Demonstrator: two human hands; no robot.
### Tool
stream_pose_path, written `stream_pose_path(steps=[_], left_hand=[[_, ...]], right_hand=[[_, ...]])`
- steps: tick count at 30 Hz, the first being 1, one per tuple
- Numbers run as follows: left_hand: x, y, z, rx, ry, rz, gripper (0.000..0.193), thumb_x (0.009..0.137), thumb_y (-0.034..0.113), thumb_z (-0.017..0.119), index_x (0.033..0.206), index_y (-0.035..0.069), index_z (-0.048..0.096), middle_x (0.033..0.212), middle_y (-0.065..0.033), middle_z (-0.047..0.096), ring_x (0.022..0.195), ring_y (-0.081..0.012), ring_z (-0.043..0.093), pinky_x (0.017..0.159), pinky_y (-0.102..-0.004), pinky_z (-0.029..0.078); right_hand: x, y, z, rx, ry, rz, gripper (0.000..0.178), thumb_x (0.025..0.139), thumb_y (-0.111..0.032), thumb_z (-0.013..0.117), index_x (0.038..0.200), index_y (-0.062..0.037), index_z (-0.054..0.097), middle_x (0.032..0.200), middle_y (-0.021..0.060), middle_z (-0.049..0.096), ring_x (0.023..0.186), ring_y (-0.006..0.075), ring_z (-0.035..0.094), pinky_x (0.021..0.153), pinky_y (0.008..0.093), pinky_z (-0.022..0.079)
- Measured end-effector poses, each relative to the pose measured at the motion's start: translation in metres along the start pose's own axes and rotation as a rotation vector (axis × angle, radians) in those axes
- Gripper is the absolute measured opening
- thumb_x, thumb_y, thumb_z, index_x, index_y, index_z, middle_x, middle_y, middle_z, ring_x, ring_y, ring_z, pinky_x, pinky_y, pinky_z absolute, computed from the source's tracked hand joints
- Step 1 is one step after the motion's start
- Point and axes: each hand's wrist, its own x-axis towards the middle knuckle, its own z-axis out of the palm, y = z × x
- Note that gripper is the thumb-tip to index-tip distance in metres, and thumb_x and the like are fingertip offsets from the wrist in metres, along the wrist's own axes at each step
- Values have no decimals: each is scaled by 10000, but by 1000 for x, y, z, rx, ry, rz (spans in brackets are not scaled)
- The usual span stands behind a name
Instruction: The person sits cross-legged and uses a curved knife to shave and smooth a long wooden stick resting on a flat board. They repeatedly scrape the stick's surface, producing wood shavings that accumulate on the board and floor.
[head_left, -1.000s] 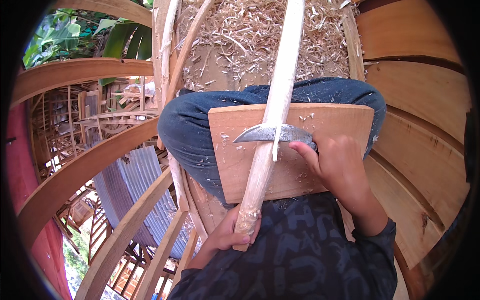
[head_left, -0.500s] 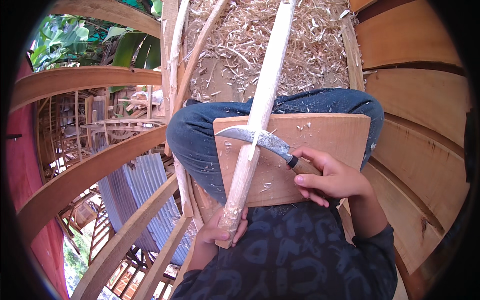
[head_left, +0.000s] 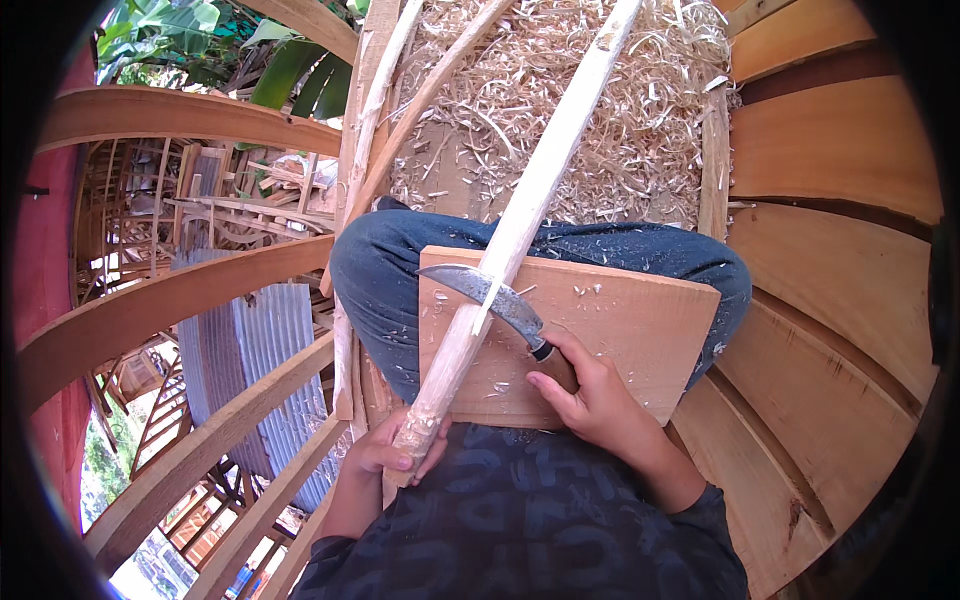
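A long pale wooden stick [head_left: 520, 215] runs from my lap up and away over a flat wooden board [head_left: 620, 320] that rests on my knees. My left hand [head_left: 385, 455] grips the stick's near, rough end at the board's lower left corner. My right hand [head_left: 595, 400] holds the handle of a curved knife [head_left: 490, 293]. The blade lies across the stick at the middle of the board, its tip pointing left.
A heap of wood shavings [head_left: 590, 110] covers the floor beyond my knees. Wooden planks [head_left: 840, 170] lie to the right. At the left are curved wooden rails [head_left: 170, 300], thin sticks [head_left: 385, 110], and a corrugated metal sheet [head_left: 245, 360] below.
The knife has slid down the stick toward me and turned, its blade now slanting. The stick leans further right at its far end. My left hand keeps its grip.
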Motion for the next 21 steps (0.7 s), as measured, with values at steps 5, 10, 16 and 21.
stream_pose_path(steps=[5, 10, 16, 21], left_hand=[[3, 0, 2, -100, 7, 6, 626, 619, 242, 761, 1021, -56, 385, 601, -117, 513, 470, -166, 511, 410, -239, 439], [0, 1, 5, -61, 18, 2, 617, 630, 272, 745, 1025, -50, 399, 607, -110, 522, 457, -157, 508, 410, -237, 434], [0, 0, 7, 12, 45, 27, 615, 640, 329, 724, 1041, -39, 436, 619, -95, 540, 447, -136, 509, 423, -223, 411], [1, -3, 8, 14, 50, 11, 615, 634, 328, 723, 1046, -33, 443, 613, -100, 535, 443, -137, 507, 415, -224, 406]], right_hand=[[2, 6, -1, -159, 38, -146, 393, 869, -150, 631, 1210, -36, 471, 795, 218, 634, 712, 368, 651, 596, 396, 491], [3, -4, -7, 40, -140, -62, 378, 880, -184, 622, 1193, -28, 483, 814, 216, 643, 740, 369, 653, 638, 403, 496], [-3, -1, -10, 185, -545, 52, 383, 901, -283, 593, 1159, -9, 521, 821, 225, 629, 738, 304, 639, 687, 352, 478], [3, -6, -26, 473, -142, 285, 252, 912, -138, 576, 1136, -23, 552, 581, -42, 501, 441, 22, 430, 406, 179, 297]])
